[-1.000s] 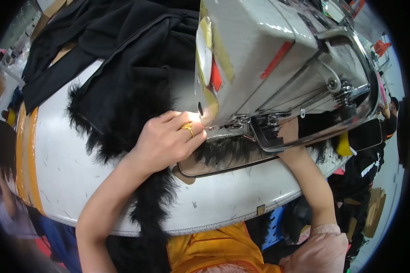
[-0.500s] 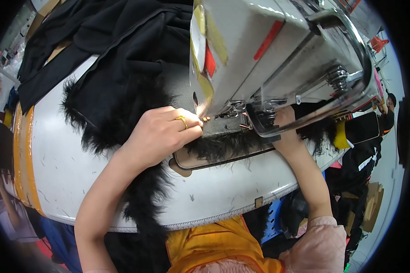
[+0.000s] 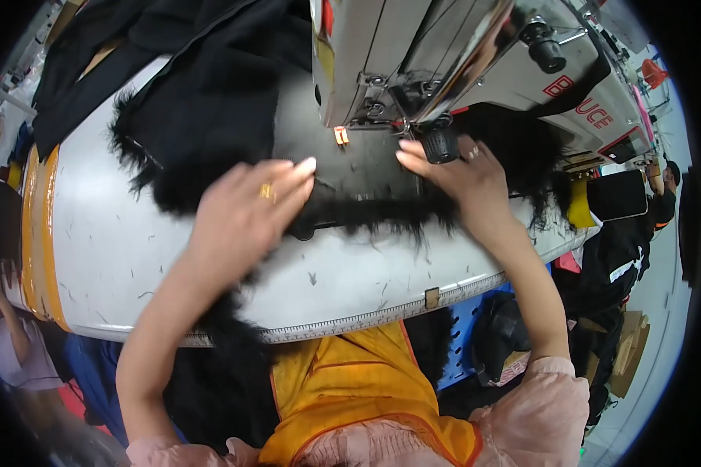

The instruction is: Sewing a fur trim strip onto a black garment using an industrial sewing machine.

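Note:
My left hand [image 3: 245, 206], blurred and with a yellow ring, lies with fingers stretched on black material left of the needle area. My right hand [image 3: 467, 187] rests with fingers apart beside the presser foot [image 3: 405, 128] of a sewing machine [image 3: 382, 54], partly under a dark knob. Neither hand visibly grips anything. A black feathery trim [image 3: 382, 218] runs along the front of the machine bed [image 3: 335, 163] and hangs over the table edge below my left hand. Black fabric with feathery edging [image 3: 195, 117] is piled at the left.
The white table [image 3: 117, 257] has a measuring tape along its front edge. A blue perforated crate [image 3: 459, 350] and cardboard boxes [image 3: 629, 354] stand below at the right. Co-workers are at work at the far left [image 3: 15, 342] and far right [image 3: 662, 198].
My left hand has drawn back leftward from the needle. My right hand, partly hidden before, now shows its fingers by the presser foot. The machine and table sit higher in the picture.

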Motion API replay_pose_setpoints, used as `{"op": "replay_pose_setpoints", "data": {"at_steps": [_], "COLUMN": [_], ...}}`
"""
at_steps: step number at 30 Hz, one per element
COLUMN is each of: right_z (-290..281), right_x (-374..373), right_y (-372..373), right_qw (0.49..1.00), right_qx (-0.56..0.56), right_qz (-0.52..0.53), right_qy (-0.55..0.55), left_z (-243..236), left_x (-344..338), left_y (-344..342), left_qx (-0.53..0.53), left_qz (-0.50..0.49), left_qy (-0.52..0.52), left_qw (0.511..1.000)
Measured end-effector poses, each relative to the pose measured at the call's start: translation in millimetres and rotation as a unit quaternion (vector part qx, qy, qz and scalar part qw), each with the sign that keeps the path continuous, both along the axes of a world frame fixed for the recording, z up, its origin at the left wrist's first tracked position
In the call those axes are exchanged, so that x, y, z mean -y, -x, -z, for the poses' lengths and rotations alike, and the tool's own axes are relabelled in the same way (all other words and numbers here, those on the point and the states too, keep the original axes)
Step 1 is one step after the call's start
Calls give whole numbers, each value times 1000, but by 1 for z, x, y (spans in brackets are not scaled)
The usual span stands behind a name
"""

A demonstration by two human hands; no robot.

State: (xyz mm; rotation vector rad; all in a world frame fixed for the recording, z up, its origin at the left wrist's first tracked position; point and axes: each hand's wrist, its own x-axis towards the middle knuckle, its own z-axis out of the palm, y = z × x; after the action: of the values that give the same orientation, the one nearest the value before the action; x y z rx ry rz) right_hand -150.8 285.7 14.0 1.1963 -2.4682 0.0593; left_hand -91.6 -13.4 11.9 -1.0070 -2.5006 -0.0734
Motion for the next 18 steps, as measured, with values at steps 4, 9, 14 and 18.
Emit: {"op": "replay_pose_setpoints", "data": {"at_steps": [4,9,14,18], "right_z": [-15,-34,-13,0], "right_x": [3,38,56,66], "right_y": [-27,-29,-12,-33], "right_qw": [993,979,970,986], "right_qx": [95,167,186,117], "right_qz": [43,-106,-155,-116], "right_qy": [-62,-48,-3,19], "left_z": [-11,-32,-13,11], "left_x": [-6,-8,24,61], "left_y": [-70,-96,-15,52], "left_qx": [32,181,140,11], "left_qz": [-141,-190,-211,-79], "left_qy": [95,71,-41,21], "left_qw": [985,962,966,997]}}
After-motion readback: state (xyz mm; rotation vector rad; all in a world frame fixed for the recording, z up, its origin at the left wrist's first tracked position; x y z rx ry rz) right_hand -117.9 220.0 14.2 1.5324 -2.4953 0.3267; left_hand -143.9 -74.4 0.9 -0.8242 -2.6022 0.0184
